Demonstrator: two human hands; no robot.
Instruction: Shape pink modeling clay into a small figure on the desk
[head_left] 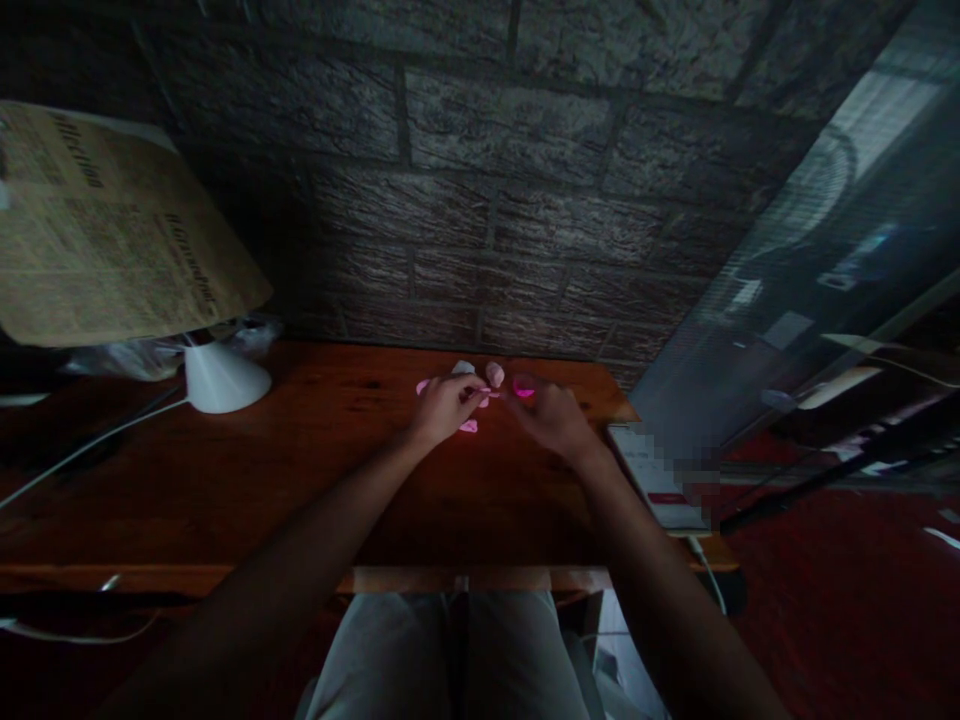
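My left hand (444,408) is closed in a pinch on a thin pink piece (491,392), soft-looking like modelling clay. From the other side, the fingertips of my right hand (553,415) meet the same piece, closed around its end. A pale pink lump (495,374) sits just behind the fingertips. Beside my right fingers lies a bright pink piece (523,386), partly covered by them. Another pink piece (468,427) rests below my left fingers, and one more (422,386) shows past its knuckles. Behind that hand is a whitish piece (463,368).
The wooden table (300,480) runs up to a brick wall (480,200). At left stands a lamp with a white base (225,378) and newsprint shade (112,230), its cable crossing the table. A flat white object (660,480) with a cable lies by my right forearm, near a glassy panel (750,280).
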